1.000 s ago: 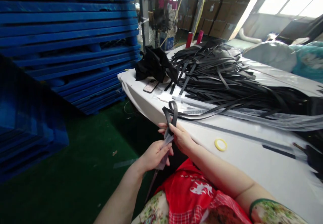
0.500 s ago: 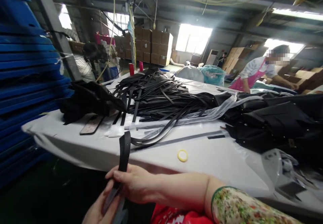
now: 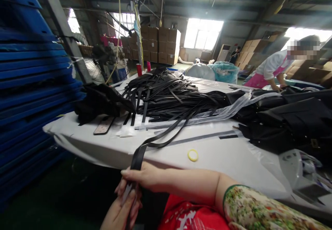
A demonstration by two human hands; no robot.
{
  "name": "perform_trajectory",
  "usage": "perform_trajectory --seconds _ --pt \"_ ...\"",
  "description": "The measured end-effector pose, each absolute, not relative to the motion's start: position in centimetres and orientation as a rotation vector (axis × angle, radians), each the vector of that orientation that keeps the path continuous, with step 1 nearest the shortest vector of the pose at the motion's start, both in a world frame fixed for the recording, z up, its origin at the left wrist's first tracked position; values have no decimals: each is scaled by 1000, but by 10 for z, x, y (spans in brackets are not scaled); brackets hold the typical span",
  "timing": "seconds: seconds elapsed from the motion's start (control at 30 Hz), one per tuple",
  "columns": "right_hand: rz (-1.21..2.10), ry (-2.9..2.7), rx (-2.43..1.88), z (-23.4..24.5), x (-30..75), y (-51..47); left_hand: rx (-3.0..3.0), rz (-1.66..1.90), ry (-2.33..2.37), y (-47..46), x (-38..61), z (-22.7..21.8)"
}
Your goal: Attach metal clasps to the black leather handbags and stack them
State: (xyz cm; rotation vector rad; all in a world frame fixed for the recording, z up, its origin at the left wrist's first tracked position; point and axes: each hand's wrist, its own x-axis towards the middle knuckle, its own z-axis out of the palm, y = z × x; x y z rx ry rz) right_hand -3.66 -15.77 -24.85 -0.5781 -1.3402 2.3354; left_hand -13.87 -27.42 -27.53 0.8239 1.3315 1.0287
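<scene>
My right hand (image 3: 141, 179) is closed on a long black strap (image 3: 158, 139) at the near edge of the white table (image 3: 228, 157). The strap runs up from my fingers across the table toward a big heap of black straps (image 3: 168, 93). My left hand (image 3: 121, 211) sits just below the right one at the bottom of the view, fingers pinched on the strap's lower end, where a pale strip of backing shows.
A yellow tape ring (image 3: 193, 155) lies on the table near my right forearm. A phone (image 3: 104, 125) and black cloth (image 3: 100, 102) lie at the left end, black bags (image 3: 287, 119) at the right. Blue pallets (image 3: 28, 81) are stacked on the left. Another person (image 3: 272, 69) works behind.
The view has lifted from the floor to the table and the room. The strap's upright loop above my right hand has gone; it now slants toward the heap. My hands sit lower in view.
</scene>
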Motion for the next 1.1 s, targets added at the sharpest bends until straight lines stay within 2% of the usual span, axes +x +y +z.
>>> perform_trajectory --seconds 0.1,0.2,0.37,0.5,0.57,0.73,0.87,0.97,1.1 --pt "2210 -881 -544 -224 -23 -125 884 968 1286 -280 -144 -283" --pt "2067 -825 -490 -206 -14 -97 929 916 1227 -281 -149 -286" --pt "2012 -1137 -551 -235 -32 -132 908 968 1142 -269 -143 -284" --pt "2232 -1215 -607 -252 -29 -155 945 1056 1105 -267 -138 -291" --pt "2251 -1115 -652 -246 -17 -137 970 1015 1094 -273 -141 -297" --pt "2013 -900 -755 -236 -6 -97 985 888 1066 -281 -144 -302" --pt "2230 -950 -698 -256 -22 -143 873 1018 1092 -273 -136 -298" --pt "2397 -887 -679 -262 -23 -141 853 991 1121 -277 -135 -304" --pt "2134 -547 -787 -246 1 -88 830 845 1168 -289 -144 -318"
